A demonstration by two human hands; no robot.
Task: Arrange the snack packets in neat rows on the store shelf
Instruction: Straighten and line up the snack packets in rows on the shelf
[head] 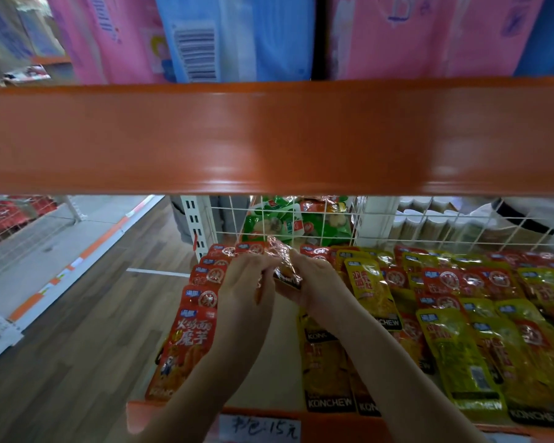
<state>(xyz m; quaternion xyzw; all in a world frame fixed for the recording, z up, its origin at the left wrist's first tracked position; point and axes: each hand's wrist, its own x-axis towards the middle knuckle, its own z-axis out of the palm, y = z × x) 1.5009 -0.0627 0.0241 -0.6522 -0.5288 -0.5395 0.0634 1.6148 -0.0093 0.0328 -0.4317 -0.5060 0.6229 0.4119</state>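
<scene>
Both hands hold a small stack of shiny red snack packets point(283, 262) above the shelf, near its back. My left hand point(245, 279) grips the stack's left side, and my right hand point(314, 282) grips its right side and underside. A neat overlapping row of red packets point(194, 327) runs front to back at the shelf's left end. Yellow packets point(325, 372) lie under my right forearm. To the right, yellow and red packets point(480, 314) lie mixed and overlapping. A bare strip of shelf point(279, 362) shows between the red row and the yellow ones.
A thick orange shelf beam point(269, 139) crosses the view just above my hands. A white wire grid point(333, 225) backs the shelf, with green packets point(279, 222) behind it. A handwritten price label point(259, 428) sits on the front edge. An aisle with wood flooring point(77, 314) lies left.
</scene>
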